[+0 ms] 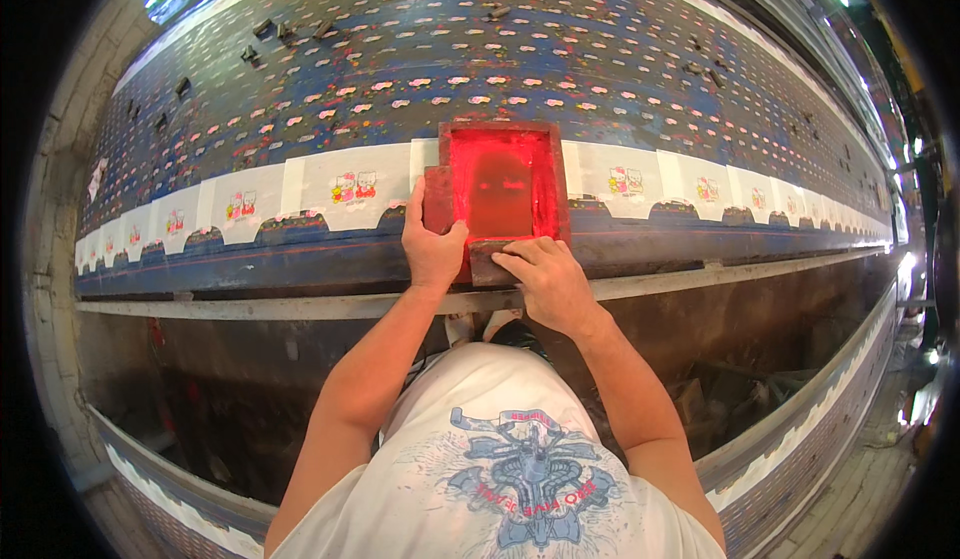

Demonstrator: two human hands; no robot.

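A wooden screen-printing frame (562, 184) lies over the row of white fabric pieces, its mesh wet with red ink. The ink is brightest along the inner edges. My left hand (434, 249) is closed around a dark wooden block on the frame's left side, thumb at the inner edge. At the near right corner, my right hand (552, 277) closes its fingers over the lower rim. White fabric pieces with small pink and red cartoon figures, such as one printed piece (350, 187), stretch away on both sides. What lies beneath the frame is hidden.
The long dark-blue printing table (390, 119) is covered with small pale and pink marks. Several small dark clips (323, 29) lie on its far part. A pale rail (660, 276) runs along the near edge. Another table (190, 519) with white pieces stands behind me.
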